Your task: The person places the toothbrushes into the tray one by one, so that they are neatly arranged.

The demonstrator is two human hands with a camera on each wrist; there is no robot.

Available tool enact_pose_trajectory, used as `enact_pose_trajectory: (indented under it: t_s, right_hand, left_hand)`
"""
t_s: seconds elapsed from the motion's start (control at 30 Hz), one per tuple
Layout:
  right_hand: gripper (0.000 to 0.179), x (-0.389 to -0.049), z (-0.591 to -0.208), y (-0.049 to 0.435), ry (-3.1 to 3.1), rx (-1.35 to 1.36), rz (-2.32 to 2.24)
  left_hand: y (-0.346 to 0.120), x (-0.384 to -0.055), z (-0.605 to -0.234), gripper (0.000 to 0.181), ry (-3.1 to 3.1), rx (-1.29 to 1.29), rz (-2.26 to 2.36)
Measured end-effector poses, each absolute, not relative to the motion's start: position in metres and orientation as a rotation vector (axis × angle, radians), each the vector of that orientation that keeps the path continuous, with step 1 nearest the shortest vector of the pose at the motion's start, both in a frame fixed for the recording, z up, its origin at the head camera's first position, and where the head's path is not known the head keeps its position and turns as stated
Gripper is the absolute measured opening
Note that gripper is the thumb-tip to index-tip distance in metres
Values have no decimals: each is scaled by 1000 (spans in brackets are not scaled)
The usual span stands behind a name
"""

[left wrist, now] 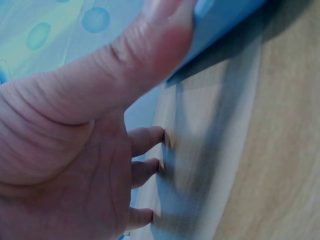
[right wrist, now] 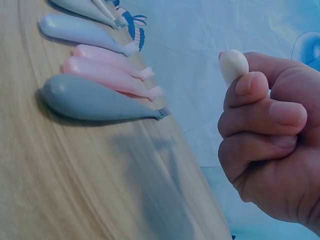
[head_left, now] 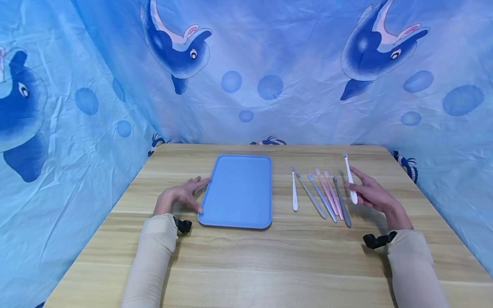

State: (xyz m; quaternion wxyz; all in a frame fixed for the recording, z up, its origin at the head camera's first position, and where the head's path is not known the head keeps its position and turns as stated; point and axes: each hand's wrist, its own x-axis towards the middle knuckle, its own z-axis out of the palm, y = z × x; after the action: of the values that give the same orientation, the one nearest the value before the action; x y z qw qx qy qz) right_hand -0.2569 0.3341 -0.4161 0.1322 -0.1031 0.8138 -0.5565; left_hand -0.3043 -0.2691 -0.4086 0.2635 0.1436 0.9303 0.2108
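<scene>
My right hand [head_left: 375,194] pinches a white toothbrush [head_left: 349,179] above the table, its bristle end pointing to the back. In the right wrist view, the rounded handle end of that toothbrush [right wrist: 234,65] shows between the fingers, the other fingers folded beneath. My left hand [head_left: 182,196] is at the left edge of a blue tray [head_left: 240,192], fingers spread and thumb at the near left corner. Seen from the left wrist, the thumb [left wrist: 145,50] lies against the tray's rim [left wrist: 210,30] and the other fingertips reach down to the tabletop.
Left of my right hand, several toothbrushes lie in a loose fan: a white one [head_left: 294,190], a grey one [head_left: 311,196], a pale blue one [head_left: 322,198], two pink ones [head_left: 329,194] and a dark grey one [head_left: 342,202]. A dolphin-print curtain [head_left: 254,51] surrounds the wooden table [head_left: 246,265].
</scene>
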Motion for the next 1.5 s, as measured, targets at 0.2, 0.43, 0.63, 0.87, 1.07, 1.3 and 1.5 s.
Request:
enact_pose_trajectory:
  t_s: [0.2,0.43,0.63,0.87,1.07,1.3,1.5]
  right_hand:
    - [78,-256,-415,333,2366,-310,-1633]
    - [76,-258,-411,325,2359,-355,-1678]
    - [78,-262,-408,312,2346,-356,-1688]
    - [76,-269,-406,294,2327,-418,-1705]
    - [74,-275,-404,277,2271,-457,-1759]
    - [73,-280,-403,258,2251,-475,-1759]
    - [74,-283,-401,243,2241,-466,-1755]
  left_hand:
    - [-267,-305,-408,126,2523,407,560]
    - [-268,-303,-407,128,2524,379,560]
    - [-271,-301,-407,129,2523,383,559]
    - [-272,-301,-407,130,2514,388,575]
    - [-272,-301,-406,129,2507,370,588]
    - [-271,-301,-405,128,2505,348,587]
    - [-271,-301,-404,127,2497,341,598]
